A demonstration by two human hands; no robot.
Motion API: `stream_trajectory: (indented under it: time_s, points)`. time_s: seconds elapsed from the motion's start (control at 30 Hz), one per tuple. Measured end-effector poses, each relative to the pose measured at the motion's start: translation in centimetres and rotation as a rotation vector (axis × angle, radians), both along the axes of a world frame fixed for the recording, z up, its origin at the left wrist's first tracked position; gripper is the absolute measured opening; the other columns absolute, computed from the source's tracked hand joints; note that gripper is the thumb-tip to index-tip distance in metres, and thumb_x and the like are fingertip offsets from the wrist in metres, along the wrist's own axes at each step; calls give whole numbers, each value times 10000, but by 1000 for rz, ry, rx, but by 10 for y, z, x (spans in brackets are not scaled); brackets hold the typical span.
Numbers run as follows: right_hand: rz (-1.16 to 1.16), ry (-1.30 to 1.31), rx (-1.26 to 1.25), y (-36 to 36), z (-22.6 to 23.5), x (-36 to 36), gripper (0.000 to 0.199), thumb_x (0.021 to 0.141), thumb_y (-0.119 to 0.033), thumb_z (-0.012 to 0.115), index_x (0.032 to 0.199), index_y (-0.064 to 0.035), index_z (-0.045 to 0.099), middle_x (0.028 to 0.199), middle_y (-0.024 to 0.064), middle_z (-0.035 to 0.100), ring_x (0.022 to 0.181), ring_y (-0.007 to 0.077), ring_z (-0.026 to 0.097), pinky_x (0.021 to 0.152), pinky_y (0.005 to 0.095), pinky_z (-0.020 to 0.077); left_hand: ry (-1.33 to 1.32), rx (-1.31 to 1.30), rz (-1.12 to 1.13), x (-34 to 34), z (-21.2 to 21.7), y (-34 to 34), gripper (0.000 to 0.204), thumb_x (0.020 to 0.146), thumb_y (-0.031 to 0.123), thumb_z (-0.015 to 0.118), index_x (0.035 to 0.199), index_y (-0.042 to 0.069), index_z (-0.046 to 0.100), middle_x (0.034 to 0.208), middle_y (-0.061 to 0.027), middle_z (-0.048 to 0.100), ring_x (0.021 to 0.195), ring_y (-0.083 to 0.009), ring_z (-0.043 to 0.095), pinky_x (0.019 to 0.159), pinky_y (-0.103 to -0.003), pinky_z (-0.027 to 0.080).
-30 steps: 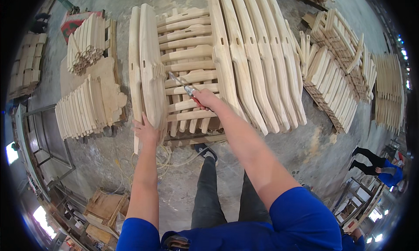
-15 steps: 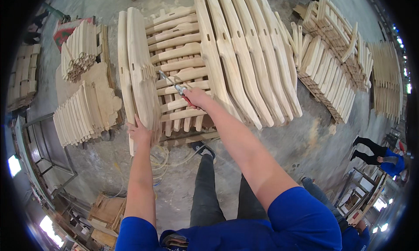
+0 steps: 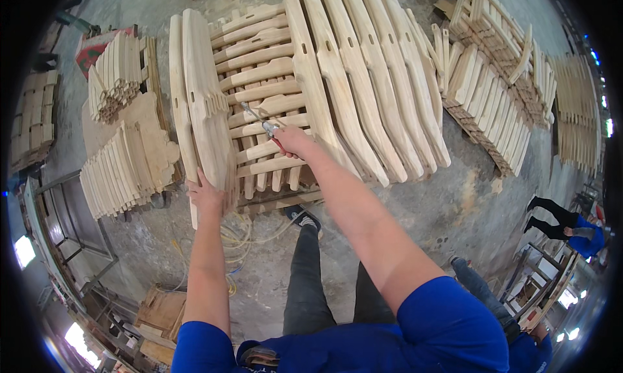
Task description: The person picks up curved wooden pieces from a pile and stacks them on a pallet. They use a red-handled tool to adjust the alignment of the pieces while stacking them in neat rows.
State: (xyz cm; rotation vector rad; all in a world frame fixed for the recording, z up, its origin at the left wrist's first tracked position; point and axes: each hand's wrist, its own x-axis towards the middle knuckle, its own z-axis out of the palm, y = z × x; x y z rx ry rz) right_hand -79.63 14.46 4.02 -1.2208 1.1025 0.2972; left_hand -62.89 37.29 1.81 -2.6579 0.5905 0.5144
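Note:
My right hand (image 3: 293, 143) is wrapped round the red handle of an air blow gun (image 3: 268, 128). Its thin metal nozzle points up and left, over a stack of crosswise wooden slats (image 3: 259, 84). To the left, my left hand (image 3: 206, 196) grips the near end of a long, pale wooden piece (image 3: 202, 130). This piece is curved and lies beside another narrow one at the pile's left edge. Right of the slats, several long curved wooden pieces (image 3: 350, 81) with small slots lie side by side. My left fingers are partly hidden by the wood.
Stacks of wooden parts stand on the left (image 3: 120, 172) and the right (image 3: 493, 113). A loose hose (image 3: 246, 240) lies on the floor near my foot (image 3: 304, 218). A person in blue (image 3: 584, 240) is at the far right, and another person's leg (image 3: 477, 285) shows close by on my right.
The view has shifted slightly, so the pile sits a little further left. The blow gun's nozzle has moved slightly right, away from the left pieces. Both hands keep their grip.

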Motion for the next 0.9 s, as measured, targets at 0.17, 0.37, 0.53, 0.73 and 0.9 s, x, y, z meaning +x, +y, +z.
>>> stream_trajectory:
  time_s: [0.17,0.37,0.53,0.73,0.9]
  points:
    - [114,-189,138,7,9,-7,450,892,-397,391,689,-27,544,562,49,539,410,132,481,390,303,403,19,30,23,5,1,3,1093,613,288,779,1419,277,41,1410,-290,55,1190,-507,280,929,-494,371]
    - [121,-170,129,12,16,-25,445,898,-392,404,716,-10,540,548,46,528,397,117,467,366,281,381,58,10,20,4,3,6,1082,635,286,767,1418,292,20,1414,-291,38,1215,-496,252,940,-529,341]
    - [-11,-226,138,12,14,-18,440,901,-393,412,702,-19,532,535,38,516,377,110,445,360,278,364,39,-3,36,-1,-1,3,1054,651,278,754,1416,299,31,1420,-278,14,1231,-497,230,957,-535,323]
    - [29,-180,128,10,18,-10,422,901,-386,411,712,-32,541,543,43,524,379,111,443,362,267,347,51,18,59,1,3,2,1041,661,274,747,1415,301,30,1428,-261,5,1239,-493,222,959,-533,325]
    - [-29,-162,109,5,5,-6,414,895,-385,421,714,-33,542,555,53,536,392,118,462,364,279,361,42,11,42,-1,1,0,1024,668,257,734,1417,291,36,1424,-269,28,1219,-492,245,950,-523,336]
